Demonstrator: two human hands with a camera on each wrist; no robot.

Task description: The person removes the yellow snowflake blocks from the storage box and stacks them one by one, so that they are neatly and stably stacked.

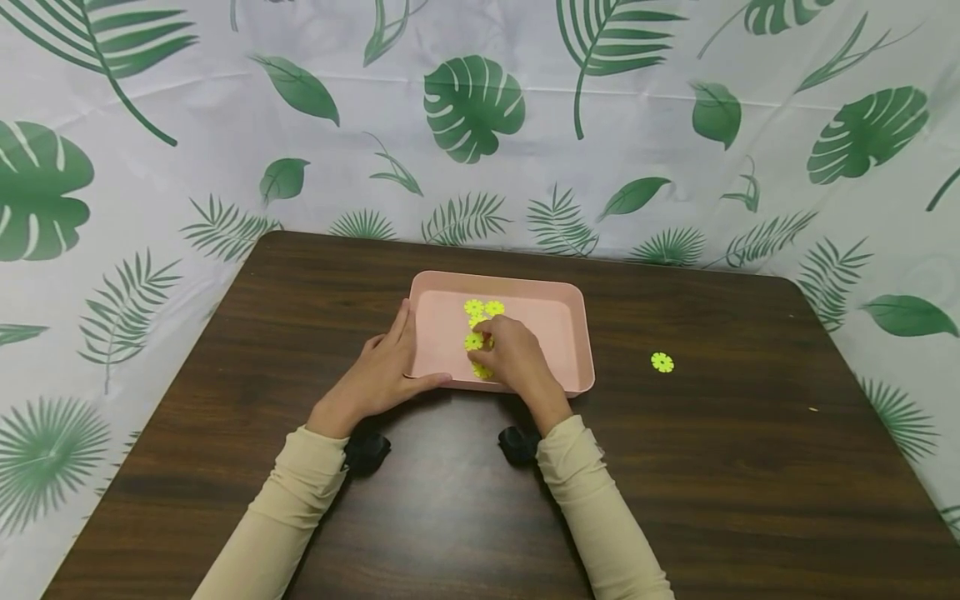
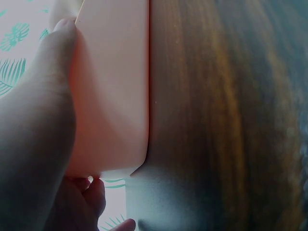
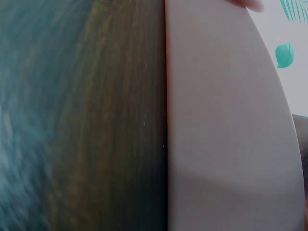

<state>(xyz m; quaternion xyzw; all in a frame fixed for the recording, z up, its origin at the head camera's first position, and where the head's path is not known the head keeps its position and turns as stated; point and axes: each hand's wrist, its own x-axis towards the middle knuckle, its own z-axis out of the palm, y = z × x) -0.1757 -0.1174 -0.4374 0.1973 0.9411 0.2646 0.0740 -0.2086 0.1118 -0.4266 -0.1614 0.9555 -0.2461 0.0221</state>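
Note:
A shallow pink tray [image 1: 525, 287] lies on the dark table with several yellow flower-shaped pieces [image 1: 474, 307] inside, grouped near its middle. My left hand [image 1: 378, 371] braces the tray's front left corner, fingers straight along the left side and thumb [image 2: 61, 43] along the front rim. Over the front wall reaches my right hand [image 1: 513, 354], its thumb and forefinger curled at opposite edges of one yellow flower piece [image 1: 473, 342]. Part of the group is hidden under this hand. The right wrist view shows mainly the tray's front wall [image 3: 226, 120].
One more yellow flower piece [image 1: 662, 362] lies on the table [image 1: 720, 467] to the right of the tray. A small pale scrap [image 1: 813, 409] is farther right. Behind the table hangs a white cloth with green leaves [image 1: 474, 108].

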